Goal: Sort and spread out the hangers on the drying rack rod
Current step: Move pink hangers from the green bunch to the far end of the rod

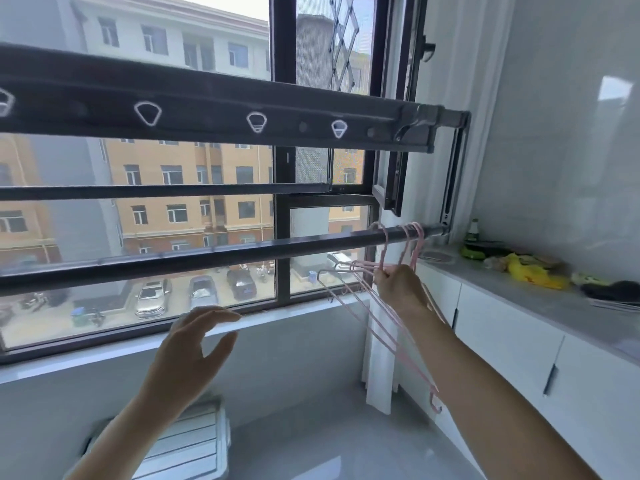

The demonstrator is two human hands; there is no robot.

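A dark drying rack rod (207, 258) runs across the window, sloping up to the right. Several thin pink hangers (384, 327) hang bunched near its right end, their hooks over the rod. My right hand (401, 289) grips the hangers by their necks just below the rod. Their shoulders trail down and to the right past my forearm. My left hand (197, 344) is raised below the rod, left of the hangers, fingers relaxed and spread, holding nothing.
A wider rack beam with hanger holes (256, 121) crosses above, and a thinner bar (166, 192) lies between. A grey counter (519, 289) with a bottle, yellow cloth and clutter runs along the right wall. A white slatted object (194, 441) sits on the floor.
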